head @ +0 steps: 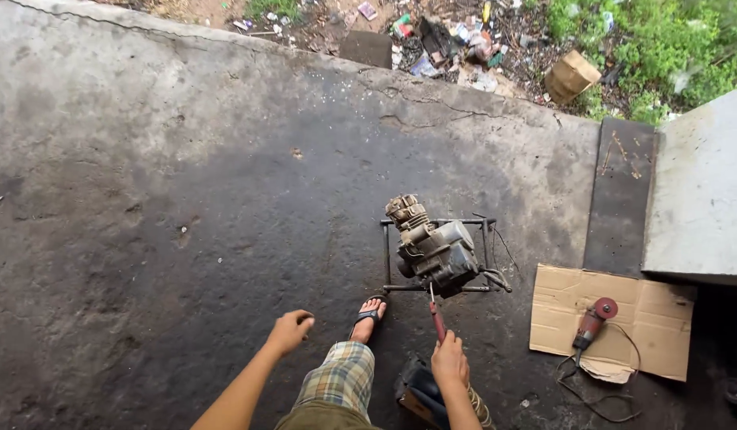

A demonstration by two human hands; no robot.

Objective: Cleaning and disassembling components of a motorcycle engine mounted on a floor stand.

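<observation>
Screwdriver in right hand apparently touches engine, tip hidden.

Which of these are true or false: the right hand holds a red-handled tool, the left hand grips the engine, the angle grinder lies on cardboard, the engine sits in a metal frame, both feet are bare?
1. The right hand holds a red-handled tool. True.
2. The left hand grips the engine. False: it is a loose fist in the air, clear of the engine.
3. The angle grinder lies on the cardboard. True.
4. The engine sits in a metal frame. True.
5. Both feet are bare. False: the one visible foot wears a sandal.
</observation>
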